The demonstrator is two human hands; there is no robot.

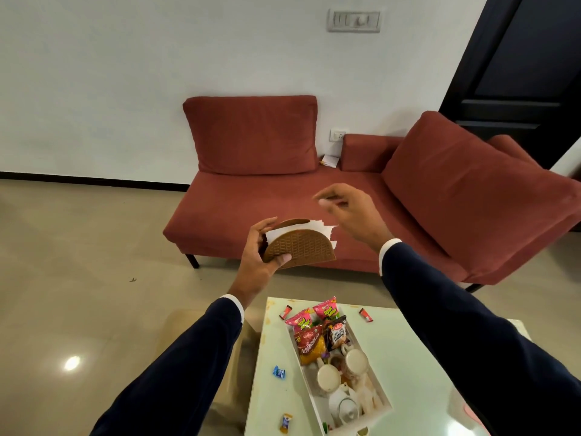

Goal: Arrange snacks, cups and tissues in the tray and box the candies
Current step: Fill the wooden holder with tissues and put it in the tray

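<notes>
Wrapped candies (278,372) lie scattered near the left edge of the pale glossy surface (418,357), beside a long white tray (385,401) holding snack packets (317,332), one reading "Aloo Bhujia" and another "Salted Peanuts", plus two pale cups (342,369). Raised above the far edge, the left hand (261,250) grips a brown half-round woven holder (300,247) stuffed with white tissues (317,226). The right hand (352,215) hovers just beside it, fingers loosely curled and holding nothing.
</notes>
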